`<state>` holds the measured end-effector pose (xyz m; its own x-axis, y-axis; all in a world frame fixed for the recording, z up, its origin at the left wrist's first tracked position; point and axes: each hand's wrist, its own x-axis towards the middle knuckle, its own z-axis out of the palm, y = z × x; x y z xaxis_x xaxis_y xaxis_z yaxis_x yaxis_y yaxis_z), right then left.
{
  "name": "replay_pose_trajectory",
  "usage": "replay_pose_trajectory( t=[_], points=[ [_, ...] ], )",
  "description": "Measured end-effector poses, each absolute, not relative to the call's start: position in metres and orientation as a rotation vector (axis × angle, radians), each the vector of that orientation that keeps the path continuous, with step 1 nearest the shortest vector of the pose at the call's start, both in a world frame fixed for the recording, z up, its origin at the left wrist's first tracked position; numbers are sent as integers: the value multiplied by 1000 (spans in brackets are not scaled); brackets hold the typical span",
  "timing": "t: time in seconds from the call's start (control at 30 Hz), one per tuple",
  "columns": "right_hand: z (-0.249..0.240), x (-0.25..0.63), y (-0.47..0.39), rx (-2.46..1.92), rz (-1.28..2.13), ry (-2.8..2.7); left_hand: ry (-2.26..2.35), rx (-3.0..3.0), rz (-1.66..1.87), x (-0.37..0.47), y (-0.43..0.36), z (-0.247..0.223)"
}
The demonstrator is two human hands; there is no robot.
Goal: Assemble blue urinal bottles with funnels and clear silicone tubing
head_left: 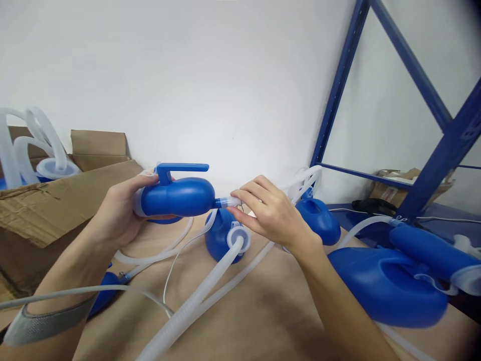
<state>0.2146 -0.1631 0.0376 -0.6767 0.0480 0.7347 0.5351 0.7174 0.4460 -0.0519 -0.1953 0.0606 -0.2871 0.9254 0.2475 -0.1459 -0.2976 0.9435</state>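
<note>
My left hand (126, 208) is closed around the wide end of a blue plastic urinal funnel (178, 196), held sideways in the air. Its flat handle (184, 167) points up and its narrow nozzle faces right. On that nozzle sits a clear hose end (230, 201), which my right hand (265, 208) pinches between thumb and fingers. A small metal ring shows at the fingertips. Below, a blue bottle (218, 240) stands on the brown surface, with a white cap (238, 238) and a corrugated hose (203, 291) running toward me.
At left stands an open cardboard box (67, 200) with hoses and a capped bottle inside. Blue bottles (317, 220) and another blue funnel (432, 250) lie to the right. A blue metal rack (340, 85) rises behind them. A thin grey cable (75, 291) crosses my left forearm.
</note>
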Motion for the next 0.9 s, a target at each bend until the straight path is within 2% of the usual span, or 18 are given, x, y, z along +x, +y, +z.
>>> replay_pose_trajectory(
  t=[0.3, 0.5, 0.63, 0.8, 0.9],
  points=[
    [31, 213, -159, -628, -967, -2210, 887, 1337, 1837, -49, -197, 60],
    [25, 208, -162, -608, -1007, -2162, 1044, 1120, 1740, -50, -202, 63],
    [23, 202, -162, -623, -937, -2135, 1049, 1104, 1912, -45, -195, 57],
    [26, 205, -167, -633, -766, -2140, 917, 1370, 2223, -38, -191, 45],
    [28, 209, -170, -649, -680, -2137, 959, 1478, 2289, -37, -198, 40]
  ],
)
